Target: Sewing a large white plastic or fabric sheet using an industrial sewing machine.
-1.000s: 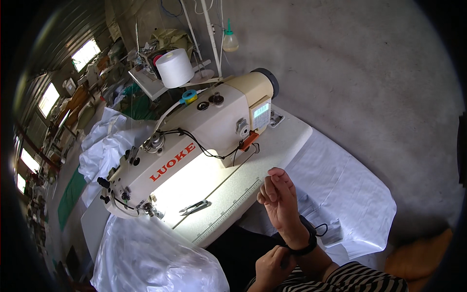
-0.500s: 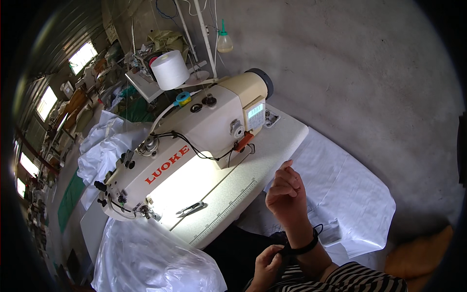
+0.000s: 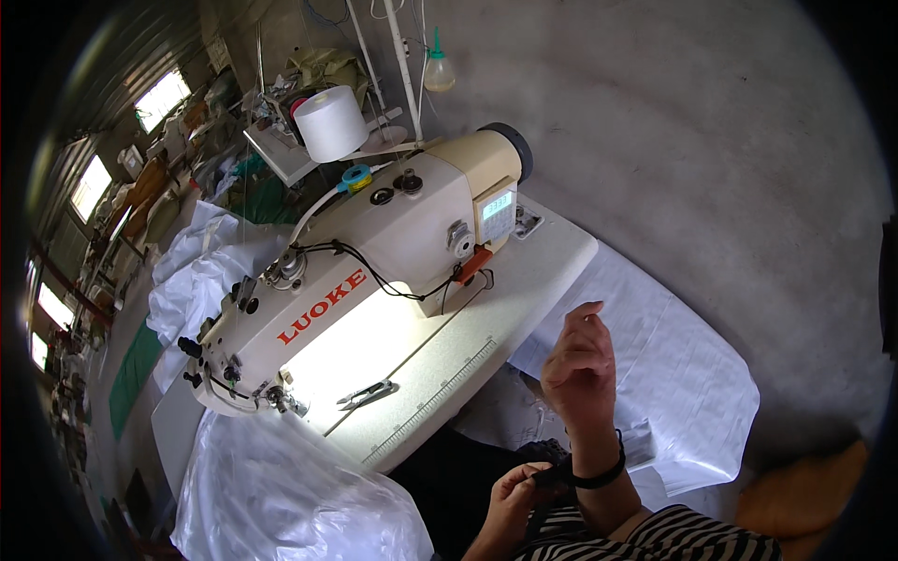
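My right hand (image 3: 582, 369) is raised to the right of the sewing machine table, its fingers loosely curled together with nothing in them. A black wristband (image 3: 603, 475) circles that wrist. Lower down, my left hand (image 3: 513, 500) pinches the black strap end of the wristband between thumb and fingers, pulling it out to the left of the wrist. Beyond my hands stands a white sewing machine (image 3: 365, 252) with its lamp lit. A pair of thread snips (image 3: 368, 394) lies on its table, touched by neither hand.
Clear plastic sheeting (image 3: 290, 491) bulges at the table's near left. White sheet material (image 3: 687, 365) lies to the right, below table level. A white thread cone (image 3: 330, 123) stands behind the machine, and an oil bottle (image 3: 439, 73) hangs by the grey wall (image 3: 683, 140).
My right hand has shifted a little to the right and turned slightly. My left hand keeps its pinch on the strap, which now stretches out more visibly from the wrist.
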Available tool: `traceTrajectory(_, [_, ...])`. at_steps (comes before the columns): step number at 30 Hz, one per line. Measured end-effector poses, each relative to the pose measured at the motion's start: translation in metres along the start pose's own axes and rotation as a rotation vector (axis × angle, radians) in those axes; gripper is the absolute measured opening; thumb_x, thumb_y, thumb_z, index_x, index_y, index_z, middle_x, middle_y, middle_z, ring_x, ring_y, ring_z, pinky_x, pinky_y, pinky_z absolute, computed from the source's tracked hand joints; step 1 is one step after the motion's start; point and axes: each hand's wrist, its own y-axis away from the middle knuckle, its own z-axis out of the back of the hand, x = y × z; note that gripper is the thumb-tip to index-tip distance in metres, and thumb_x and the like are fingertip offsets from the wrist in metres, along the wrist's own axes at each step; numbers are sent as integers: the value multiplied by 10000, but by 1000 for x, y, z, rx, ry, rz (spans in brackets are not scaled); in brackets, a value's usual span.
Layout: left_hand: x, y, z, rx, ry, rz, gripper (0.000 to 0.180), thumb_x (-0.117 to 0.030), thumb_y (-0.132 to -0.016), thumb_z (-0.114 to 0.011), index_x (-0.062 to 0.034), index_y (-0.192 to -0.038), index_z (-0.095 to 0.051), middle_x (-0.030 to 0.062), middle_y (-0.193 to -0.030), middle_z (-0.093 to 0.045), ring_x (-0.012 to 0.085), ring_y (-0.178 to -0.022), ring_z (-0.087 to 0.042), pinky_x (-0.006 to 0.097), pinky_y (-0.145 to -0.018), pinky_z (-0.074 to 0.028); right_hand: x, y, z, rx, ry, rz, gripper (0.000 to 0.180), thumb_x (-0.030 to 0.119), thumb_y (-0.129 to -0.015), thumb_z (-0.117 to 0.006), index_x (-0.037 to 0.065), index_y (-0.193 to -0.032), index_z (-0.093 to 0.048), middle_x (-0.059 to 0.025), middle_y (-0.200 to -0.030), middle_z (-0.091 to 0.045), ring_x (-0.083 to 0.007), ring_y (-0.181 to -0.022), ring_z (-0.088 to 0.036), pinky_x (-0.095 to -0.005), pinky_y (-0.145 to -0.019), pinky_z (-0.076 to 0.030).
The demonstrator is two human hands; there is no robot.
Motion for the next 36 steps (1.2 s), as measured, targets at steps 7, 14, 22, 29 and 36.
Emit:
traceTrajectory(7, [8,-1,2,135,-115,-156,151,-115,-960,-544,29,-981,-581,128,-1177,-584,207,-1087,-603,434,-984,-513,-1,3,-8,41,74,43,174,72,-958,-513,22,-1014,-670,31,-561,-441,-53,-444,-381,-175,-489,-453])
traceTrajectory(14, [5,5,-14,27,-219,-220,200,-166,-947,-609,29,-914,-580,110,-1113,-591,231,-1025,-637,452,-965,-530,10,-1,0,-11,58,144,174,33,-934,-493,4,-988,-656,26,-585,-438,-62,-451,-366,-183,-499,-444])
traceTrajectory(22, [0,1,-38,-34,-988,-673,164,61,-873,-501,22,-985,-615,8,-859,-590,73,-695,-520,208,-637,-430,17,-5,7,-29,87,172,180,0,-908,-483,3,-976,-650,28,-582,-431,-67,-452,-359,-193,-542,-436])
traceTrajectory(29, [6,-4,-38,-30,-744,-494,58,21,-915,-526,24,-898,-582,65,-961,-574,125,-811,-564,268,-745,-477,16,-3,6,-20,60,177,186,-14,-902,-470,-3,-974,-641,25,-583,-434,-68,-456,-362,-196,-537,-439])
traceTrajectory(36, [6,-11,-37,1,-444,-380,54,33,-884,-554,43,-919,-595,85,-1020,-599,115,-845,-612,246,-751,-506,22,-1,-6,-28,15,283,180,-31,-865,-490,-21,-982,-627,20,-593,-433,-71,-459,-366,-198,-534,-450])
